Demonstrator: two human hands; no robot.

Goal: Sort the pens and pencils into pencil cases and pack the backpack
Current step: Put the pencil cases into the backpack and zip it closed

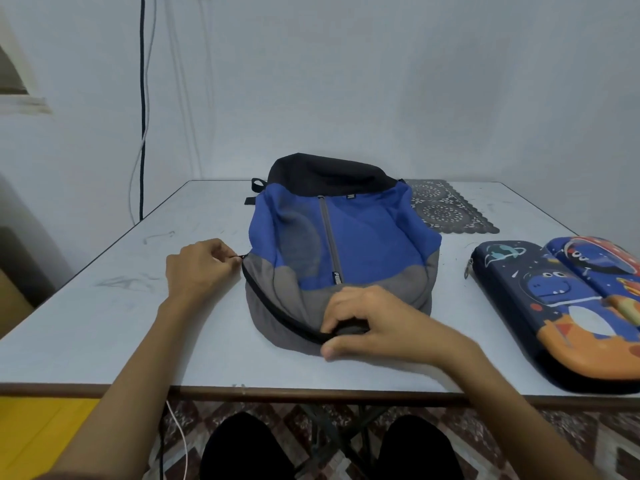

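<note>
- White laminate, scuffed and brown-edged, topped the table (104,323) that carried everything.
- Blue, grey and black, the backpack (363,237) lay flat at the table's middle, its grey end toward the person.
- A navy pencil case (540,299) printed with a dinosaur astronaut (no words readable on it) lay well to the right of the backpack, near the front edge.
- A second pencil case (602,261), with a blue dinosaur in a red helmet, lay partly on top of the first.
- A dark lace mat (446,209) sat behind the backpack's right side.
- The right hand (374,323) gripped the backpack's near grey edge, fingers curled round the fabric at the black zip (277,313).
- The left hand (197,268) pinched the zip pull (239,257) at the backpack's left side.
- A small tag (337,278) on the front pocket's zip read "PUMA".
</note>
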